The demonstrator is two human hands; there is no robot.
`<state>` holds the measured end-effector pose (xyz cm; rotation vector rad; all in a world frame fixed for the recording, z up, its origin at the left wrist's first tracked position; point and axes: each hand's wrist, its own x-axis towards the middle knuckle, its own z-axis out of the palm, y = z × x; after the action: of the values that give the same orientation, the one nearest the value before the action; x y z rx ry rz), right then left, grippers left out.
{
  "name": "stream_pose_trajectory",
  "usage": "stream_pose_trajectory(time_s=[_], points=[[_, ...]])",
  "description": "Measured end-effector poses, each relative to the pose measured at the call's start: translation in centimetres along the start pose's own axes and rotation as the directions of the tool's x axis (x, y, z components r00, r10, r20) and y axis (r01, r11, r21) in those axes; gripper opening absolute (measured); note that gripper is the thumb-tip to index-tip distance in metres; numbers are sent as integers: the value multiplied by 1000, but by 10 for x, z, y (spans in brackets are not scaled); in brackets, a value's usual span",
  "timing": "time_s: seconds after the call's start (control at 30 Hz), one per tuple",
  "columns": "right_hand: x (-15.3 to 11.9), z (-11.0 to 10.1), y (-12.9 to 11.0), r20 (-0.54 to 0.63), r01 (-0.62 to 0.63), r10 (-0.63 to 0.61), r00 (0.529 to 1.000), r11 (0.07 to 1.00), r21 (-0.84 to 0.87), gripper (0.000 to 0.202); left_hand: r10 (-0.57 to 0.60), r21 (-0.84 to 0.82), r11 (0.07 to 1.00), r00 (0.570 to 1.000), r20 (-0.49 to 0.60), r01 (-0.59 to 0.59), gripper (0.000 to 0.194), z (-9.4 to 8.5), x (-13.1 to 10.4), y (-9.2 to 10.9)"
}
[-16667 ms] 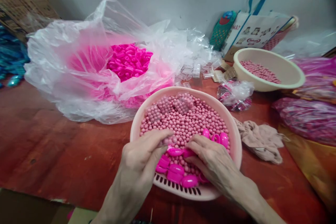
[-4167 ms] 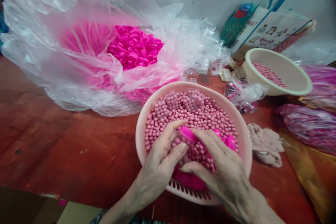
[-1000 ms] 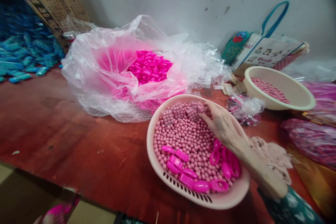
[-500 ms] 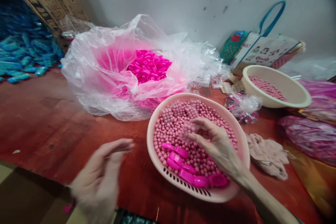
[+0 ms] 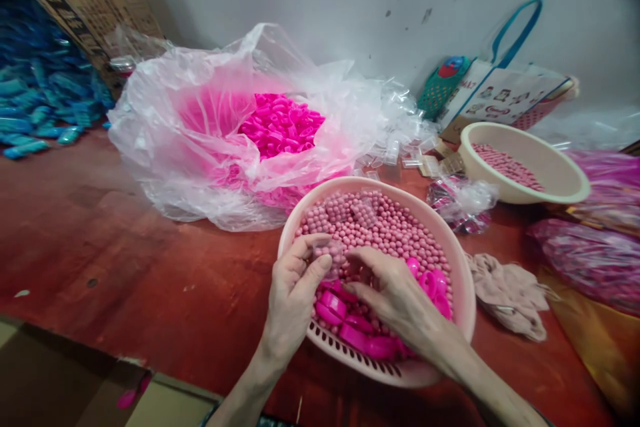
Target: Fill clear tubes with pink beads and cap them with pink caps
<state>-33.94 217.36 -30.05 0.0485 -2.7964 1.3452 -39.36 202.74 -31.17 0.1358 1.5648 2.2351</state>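
Observation:
My left hand (image 5: 295, 287) pinches a small clear case (image 5: 330, 259) with pink beads in it between thumb and fingers, over the near left part of a pink plastic basket (image 5: 463, 280). Close beside it, my right hand (image 5: 395, 293) is held over the basket, thumb and fingers apart, and nothing shows between them. Loose pink beads (image 5: 400, 227) fill the basket. Bright pink plastic pieces (image 5: 331, 307) lie on the beads below my hands, partly hidden by them. Several more bead-filled clear cases (image 5: 364, 213) rest toward the basket's far side.
Behind stands a plastic bag (image 5: 165, 140) of bright pink pieces, with clear plastic parts (image 5: 395, 147) beside it. A cream bowl (image 5: 565, 177) of pink beads is at right, above a beige cloth (image 5: 510, 293). Blue pieces (image 5: 40, 107) lie by a cardboard box (image 5: 95, 7) at left.
My left hand has moved right, into the basket area, and now holds the bead-filled case that my right hand held. My right hand has let go and shifted slightly nearer the pink pieces.

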Motion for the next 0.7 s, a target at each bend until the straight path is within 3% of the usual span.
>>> stream_pose_trajectory(time_s=[0.13,0.23,0.33,0.47,0.57,0.7], points=[[-14,9,12,170,75,-54,984,990,-122,35,64,-70,995,996,-66,-69,22,1,-2,0],[-21,8,15,169,90,-66,983,986,-143,37,92,-98,990,992,-91,-101,21,0,-2,-1],[-18,0,11,126,5,8,992,994,-105,24,121,-113,985,986,-111,-133,19,0,-3,-1],[-11,-16,3,141,-142,138,980,990,25,12,144,-133,978,979,-142,-163,17,2,-5,1],[-12,-26,0,137,-259,237,962,949,177,17,151,-141,974,973,-173,-177,18,3,-5,2],[-13,-34,1,207,-414,361,909,741,528,28,90,-141,984,988,-126,-108,19,3,-4,2]])
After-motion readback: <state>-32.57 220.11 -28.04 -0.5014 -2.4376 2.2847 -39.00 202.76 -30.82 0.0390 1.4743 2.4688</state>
